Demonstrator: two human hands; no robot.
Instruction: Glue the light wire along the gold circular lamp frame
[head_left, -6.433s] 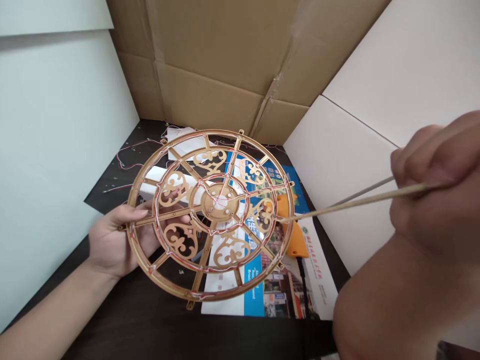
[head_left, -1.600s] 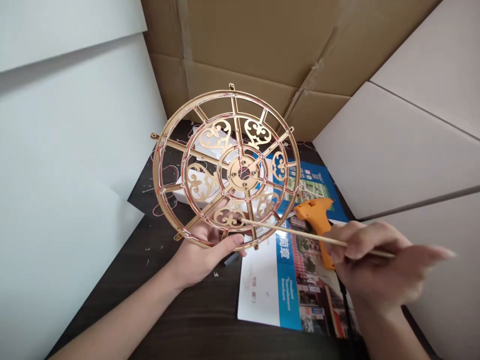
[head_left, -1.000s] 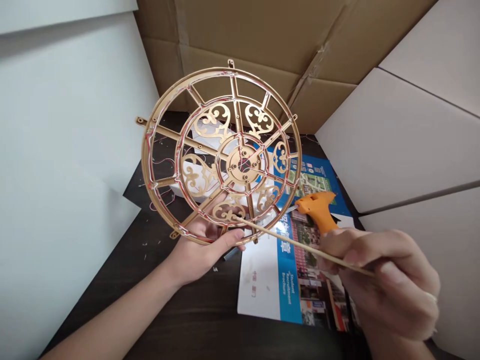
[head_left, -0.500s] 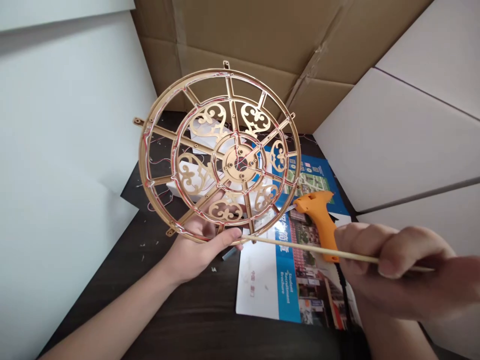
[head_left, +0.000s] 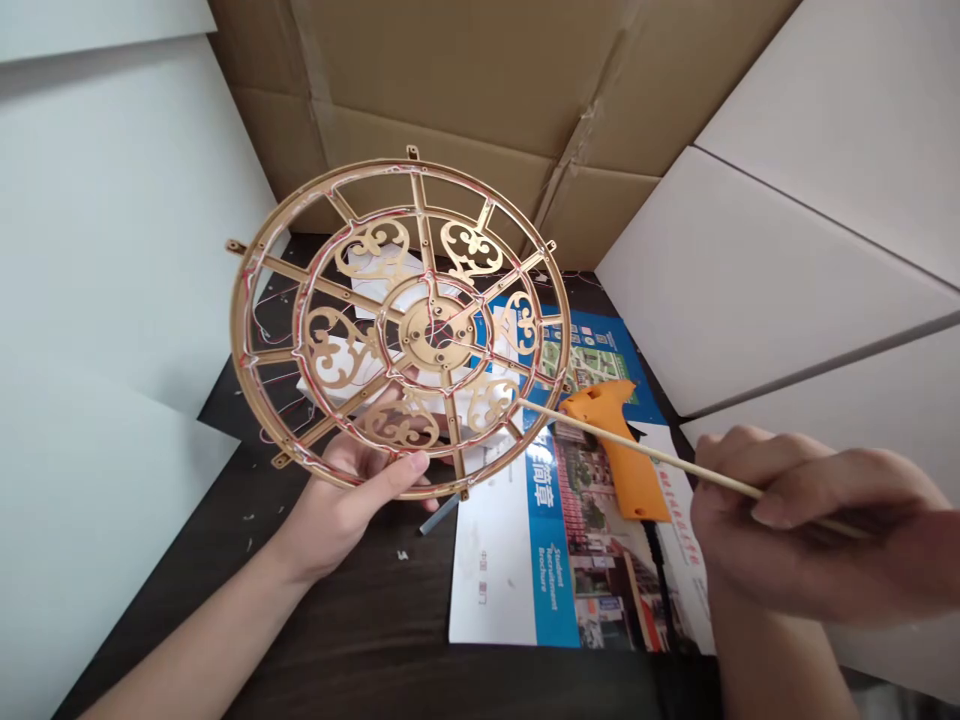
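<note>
My left hand (head_left: 360, 490) grips the lower rim of a round gold frame (head_left: 439, 338), thumb on the near side and the other fingers behind. The frame is tilted up, with spokes, concentric rings and scroll ornaments; red and white wires run along its rings. In my right hand (head_left: 810, 520), closed, is a thin wooden stick (head_left: 637, 447). Its far tip lies at the frame's lower right, by a scroll ornament near the middle ring; whether it touches I cannot tell. Behind the stick, an orange glue gun (head_left: 626, 470) lies on a printed brochure (head_left: 502, 590).
Cardboard (head_left: 450, 80) stands at the back, with white panels (head_left: 795, 260) on both sides. White pieces (head_left: 375, 275) and loose wires lie behind the frame on the dark table (head_left: 360, 630). A short translucent stick (head_left: 440, 513) lies below the frame, among small white scraps.
The wooden stick's tip has moved from the frame's bottom edge, near my left thumb, up and right to the lower right ring. The whole view has shifted slightly, with the frame now further left.
</note>
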